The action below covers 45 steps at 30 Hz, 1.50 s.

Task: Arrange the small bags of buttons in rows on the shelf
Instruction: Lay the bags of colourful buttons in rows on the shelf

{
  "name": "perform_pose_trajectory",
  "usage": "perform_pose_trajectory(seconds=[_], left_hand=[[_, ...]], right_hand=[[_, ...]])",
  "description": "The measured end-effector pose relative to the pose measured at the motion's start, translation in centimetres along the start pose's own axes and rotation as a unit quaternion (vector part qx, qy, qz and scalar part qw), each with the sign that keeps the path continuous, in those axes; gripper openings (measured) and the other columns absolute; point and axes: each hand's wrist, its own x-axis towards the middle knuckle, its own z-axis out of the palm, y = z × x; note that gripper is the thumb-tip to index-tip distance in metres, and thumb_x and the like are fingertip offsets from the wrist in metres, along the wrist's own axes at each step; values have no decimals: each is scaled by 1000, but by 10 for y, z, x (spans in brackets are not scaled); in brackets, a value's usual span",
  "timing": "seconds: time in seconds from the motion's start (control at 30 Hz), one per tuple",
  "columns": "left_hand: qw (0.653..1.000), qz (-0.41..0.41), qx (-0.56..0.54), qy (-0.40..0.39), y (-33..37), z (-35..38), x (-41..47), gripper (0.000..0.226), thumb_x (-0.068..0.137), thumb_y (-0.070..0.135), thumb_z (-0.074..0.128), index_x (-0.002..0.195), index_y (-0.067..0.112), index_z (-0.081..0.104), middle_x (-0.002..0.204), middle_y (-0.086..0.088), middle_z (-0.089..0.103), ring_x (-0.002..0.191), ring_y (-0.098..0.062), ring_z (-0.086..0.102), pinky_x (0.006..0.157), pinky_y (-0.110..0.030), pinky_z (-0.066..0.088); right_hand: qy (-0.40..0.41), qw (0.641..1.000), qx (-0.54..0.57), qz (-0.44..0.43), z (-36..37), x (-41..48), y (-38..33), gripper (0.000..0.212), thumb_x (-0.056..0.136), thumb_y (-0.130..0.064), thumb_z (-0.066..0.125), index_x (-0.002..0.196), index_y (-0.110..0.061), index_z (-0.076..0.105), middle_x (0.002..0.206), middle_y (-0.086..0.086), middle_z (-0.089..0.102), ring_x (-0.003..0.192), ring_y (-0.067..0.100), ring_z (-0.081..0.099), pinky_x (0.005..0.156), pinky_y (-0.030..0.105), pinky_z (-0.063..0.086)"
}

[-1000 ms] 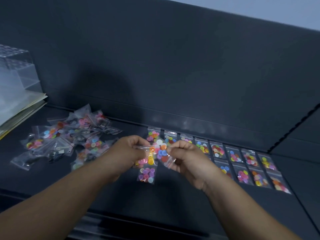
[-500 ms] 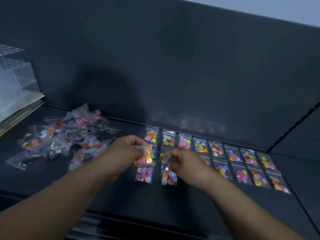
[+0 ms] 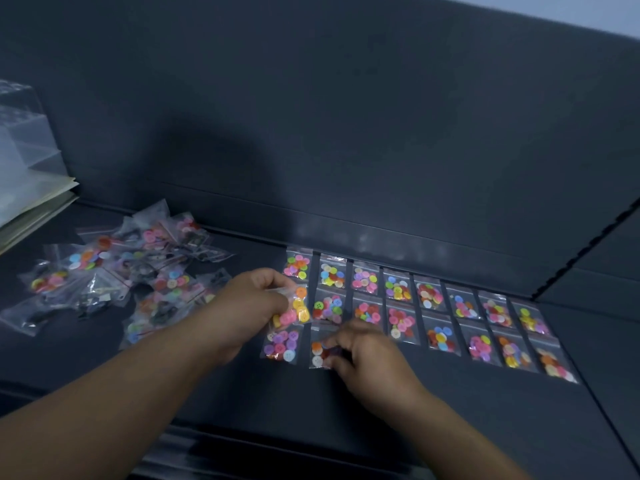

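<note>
Small clear bags of coloured buttons lie in rows (image 3: pixel 429 306) on the dark shelf (image 3: pixel 450 410). My left hand (image 3: pixel 254 303) pinches a bag of yellow, pink and orange buttons (image 3: pixel 298 308) just above the shelf, at the left end of the middle row. Below it lies a purple-button bag (image 3: pixel 281 345). My right hand (image 3: pixel 367 351) has curled fingers on a bag of orange, red and white buttons (image 3: pixel 319 351) that lies flat in the front row, partly hidden by the fingers. A loose pile of unsorted bags (image 3: pixel 117 271) sits to the left.
A clear plastic box (image 3: pixel 24 140) on a stack of pale folders (image 3: pixel 38 199) stands at the far left. The shelf's back wall (image 3: pixel 346 133) rises behind the rows. A notched divider strip (image 3: pixel 588 251) runs at the right. Bare shelf lies in front of the rows.
My right hand took one bag away from my left hand, moved it down and right, and laid it in the front row beside the purple bag. My left hand kept its bag.
</note>
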Motion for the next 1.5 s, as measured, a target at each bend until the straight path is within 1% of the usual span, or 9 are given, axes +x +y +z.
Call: perform_pose_trajectory(seconds=[0.23, 0.37, 0.63, 0.8, 0.97, 1.2, 1.27, 1.33, 1.5], left_hand=[[999, 13, 17, -25, 3, 7, -1, 30, 78, -10, 62, 92, 16, 66, 81, -10, 65, 70, -23, 57, 64, -33, 47], [999, 30, -7, -35, 11, 20, -5, 31, 79, -11, 62, 99, 14, 63, 77, -6, 62, 54, -9, 58, 48, -19, 44], [998, 51, 1, -39, 18, 40, -6, 41, 75, -16, 61, 104, 13, 60, 82, -7, 63, 66, -13, 60, 58, -23, 50], [995, 73, 48, -56, 23, 50, -4, 44, 74, -17, 59, 103, 16, 57, 85, -8, 64, 69, -16, 61, 61, -26, 53], [979, 101, 157, -87, 19, 66, -3, 42, 77, -8, 66, 106, 20, 55, 94, -5, 65, 83, -21, 64, 79, -38, 54], [925, 160, 343, -33, -9, 60, -2, 21, 86, 11, 60, 99, 28, 57, 97, 9, 60, 88, -7, 60, 81, -28, 52], [894, 181, 406, -43, -14, 57, -6, 19, 88, 17, 59, 105, 25, 59, 102, 10, 60, 94, -6, 58, 85, -28, 50], [869, 202, 449, -51, -18, 56, -8, 18, 91, 21, 56, 109, 23, 60, 106, 9, 59, 97, -7, 56, 86, -29, 49], [805, 246, 538, -53, -30, 58, -5, 21, 94, 25, 47, 109, 23, 60, 111, 6, 56, 101, -12, 49, 87, -30, 44]], right_hand=[[15, 993, 107, 57, -13, 1, -8, 9, 91, -27, 59, 92, -22, 67, 91, -7, 60, 83, 5, 57, 75, 19, 46], [5, 897, 412, 162, -40, 8, -24, 9, 91, -22, 59, 85, -19, 65, 69, -11, 61, 64, -1, 56, 62, 16, 45], [-12, 817, 532, 222, -54, 7, -20, 23, 84, -5, 65, 68, -19, 57, 64, -4, 64, 60, 9, 62, 54, 19, 48], [-58, 853, 471, 218, -65, -2, -10, 12, 83, -14, 68, 80, -23, 60, 73, -7, 66, 69, 7, 61, 64, 23, 45], [-35, 898, 395, 192, -69, -7, 2, 17, 85, 0, 61, 81, -17, 60, 68, -2, 59, 59, 7, 52, 53, 19, 42], [-20, 888, 349, 300, -42, -18, 17, 19, 83, -2, 64, 82, -15, 51, 71, 4, 61, 59, 15, 60, 58, 31, 57], [-13, 954, 139, 264, -40, -22, 22, 17, 82, -12, 65, 90, -18, 51, 77, 4, 65, 69, 20, 63, 63, 37, 57], [23, 980, -52, 192, -42, -26, 23, 20, 83, -18, 61, 100, -19, 51, 87, 1, 63, 80, 21, 60, 62, 30, 46], [43, 997, -49, 33, -36, -28, 23, 10, 88, -20, 59, 97, -16, 62, 96, -3, 54, 91, 16, 50, 69, 22, 35]])
